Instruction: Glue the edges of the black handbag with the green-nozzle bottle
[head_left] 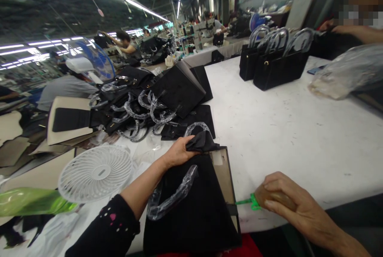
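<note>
A black handbag (191,205) lies in front of me at the table's near edge, its plastic-wrapped handle (176,199) resting on the panel. Tan board (223,169) shows along its open right side. My left hand (179,151) is closed on a flap of black fabric (203,141) at the bag's far edge. In my right hand (283,193) is a hand tool (266,198) with a rounded brown grip and a thin green shaft. The shaft's tip meets the bag's right edge, near a small dark tab (231,209).
Black bags with wrapped handles (134,105) are heaped beyond my left hand. Several finished handbags (281,65) stand at the back right, near a plastic bag (347,71) and another person's arm (362,33). A white fan (98,173) and a green bottle (32,202) are at left.
</note>
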Demonstrator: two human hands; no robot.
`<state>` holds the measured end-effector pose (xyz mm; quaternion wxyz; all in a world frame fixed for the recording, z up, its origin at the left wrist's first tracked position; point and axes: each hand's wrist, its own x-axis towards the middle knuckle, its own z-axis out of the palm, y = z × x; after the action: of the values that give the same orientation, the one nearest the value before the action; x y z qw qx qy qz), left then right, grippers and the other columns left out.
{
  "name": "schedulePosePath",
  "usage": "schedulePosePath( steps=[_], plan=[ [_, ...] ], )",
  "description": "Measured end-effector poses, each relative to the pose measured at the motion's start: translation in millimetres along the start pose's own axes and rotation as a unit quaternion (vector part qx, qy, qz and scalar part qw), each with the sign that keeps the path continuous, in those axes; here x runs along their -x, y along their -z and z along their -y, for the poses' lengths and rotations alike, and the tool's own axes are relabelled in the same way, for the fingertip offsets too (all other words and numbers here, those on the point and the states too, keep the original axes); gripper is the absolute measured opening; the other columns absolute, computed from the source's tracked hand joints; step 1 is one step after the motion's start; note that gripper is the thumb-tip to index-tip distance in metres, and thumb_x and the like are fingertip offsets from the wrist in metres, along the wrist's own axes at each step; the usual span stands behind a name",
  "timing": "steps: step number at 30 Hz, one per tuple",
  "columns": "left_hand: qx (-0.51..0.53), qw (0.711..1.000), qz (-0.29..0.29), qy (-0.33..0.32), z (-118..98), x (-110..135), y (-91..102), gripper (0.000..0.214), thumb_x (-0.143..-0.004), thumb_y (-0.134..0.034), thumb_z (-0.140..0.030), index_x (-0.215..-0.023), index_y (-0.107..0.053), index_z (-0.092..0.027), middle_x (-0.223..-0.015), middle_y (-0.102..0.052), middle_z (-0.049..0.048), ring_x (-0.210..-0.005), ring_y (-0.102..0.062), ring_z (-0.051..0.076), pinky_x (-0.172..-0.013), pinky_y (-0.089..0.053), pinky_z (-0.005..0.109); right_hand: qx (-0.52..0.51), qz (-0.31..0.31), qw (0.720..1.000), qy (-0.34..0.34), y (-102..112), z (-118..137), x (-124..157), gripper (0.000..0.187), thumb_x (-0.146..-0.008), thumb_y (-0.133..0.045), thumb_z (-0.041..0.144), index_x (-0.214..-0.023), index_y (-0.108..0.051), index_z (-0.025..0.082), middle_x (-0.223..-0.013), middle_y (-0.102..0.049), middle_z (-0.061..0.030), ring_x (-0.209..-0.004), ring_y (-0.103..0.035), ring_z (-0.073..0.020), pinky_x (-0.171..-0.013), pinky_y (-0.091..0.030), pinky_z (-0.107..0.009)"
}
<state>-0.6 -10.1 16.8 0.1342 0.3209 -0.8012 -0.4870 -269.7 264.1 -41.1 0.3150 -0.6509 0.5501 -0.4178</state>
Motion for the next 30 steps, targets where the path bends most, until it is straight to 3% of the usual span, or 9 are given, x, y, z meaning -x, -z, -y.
schedulePosePath(
  steps=[5,9,14,19,24,26,30],
  plan=[
    [-0.149,0.983,-0.023,-0.100,-66,12,24.2,0.012,-0.079,-0.063,-0.026,-0.077,-0.057,-0.015,-0.070,-0.053,-0.0055,-0.067,-0.046,0.009,-0.063,-0.038,0.019,0.049,-0.058,0.996,0.040,-3,-8,-7,0.011,-0.102,-0.061,0.027,-0.112,-0.059,0.030,-0.112,-0.058,-0.0034,-0.106,-0.058,-0.0231,-0.088,-0.052,-0.038],
    [-0.242,0.959,-0.037,-0.141,-99,19,23.9,0.005,-0.078,-0.057,-0.016,-0.073,-0.055,-0.017,-0.070,-0.055,-0.0053,-0.066,-0.051,0.010,-0.062,-0.037,0.020,0.114,-0.135,0.982,0.070,-8,-17,-21,0.015,-0.099,-0.064,0.026,-0.113,-0.060,0.030,-0.112,-0.060,-0.0046,-0.106,-0.058,-0.0271,-0.089,-0.052,-0.044],
    [-0.274,0.944,-0.060,-0.173,-96,36,6.0,0.023,-0.073,-0.053,-0.004,-0.088,-0.062,-0.019,-0.101,-0.069,-0.0005,-0.093,-0.064,0.015,-0.080,-0.046,0.024,0.109,-0.172,0.977,0.064,-13,-28,-27,0.014,-0.099,-0.064,0.028,-0.112,-0.060,0.030,-0.112,-0.060,-0.0048,-0.106,-0.058,-0.0278,-0.088,-0.051,-0.044],
    [-0.245,0.952,-0.086,-0.162,-86,56,-4.8,0.022,-0.075,-0.054,-0.001,-0.084,-0.061,-0.020,-0.109,-0.069,0.0001,-0.102,-0.064,0.015,-0.092,-0.049,0.027,0.084,-0.191,0.977,0.046,-12,-36,-24,0.015,-0.099,-0.066,0.032,-0.112,-0.059,0.030,-0.114,-0.058,-0.0042,-0.105,-0.058,-0.0262,-0.090,-0.049,-0.043],
    [-0.244,0.953,-0.081,-0.160,-81,66,-7.6,0.026,-0.082,-0.052,-0.001,-0.091,-0.065,-0.022,-0.118,-0.067,-0.0001,-0.110,-0.063,0.015,-0.123,-0.031,0.043,0.057,-0.153,0.986,0.020,-5,-33,-30,0.009,-0.100,-0.064,0.034,-0.106,-0.060,0.029,-0.108,-0.059,-0.0029,-0.100,-0.060,-0.0249,-0.087,-0.050,-0.042],
    [-0.235,0.955,-0.080,-0.160,-79,67,-6.9,0.030,-0.083,-0.051,-0.001,-0.095,-0.066,-0.023,-0.118,-0.067,-0.0009,-0.112,-0.063,0.014,-0.124,-0.029,0.042,0.046,-0.129,0.991,0.006,-2,-29,-33,0.008,-0.101,-0.063,0.034,-0.103,-0.060,0.028,-0.105,-0.060,-0.0025,-0.097,-0.061,-0.0241,-0.083,-0.052,-0.040],
    [-0.235,0.957,-0.077,-0.149,-78,64,-6.4,0.033,-0.083,-0.052,-0.002,-0.101,-0.069,-0.025,-0.120,-0.068,-0.0001,-0.117,-0.062,0.016,-0.125,-0.030,0.042,0.045,-0.150,0.988,-0.011,2,-24,-35,0.014,-0.098,-0.065,0.039,-0.103,-0.061,0.027,-0.109,-0.059,-0.0040,-0.102,-0.059,-0.0262,-0.089,-0.048,-0.043]
  ],
)
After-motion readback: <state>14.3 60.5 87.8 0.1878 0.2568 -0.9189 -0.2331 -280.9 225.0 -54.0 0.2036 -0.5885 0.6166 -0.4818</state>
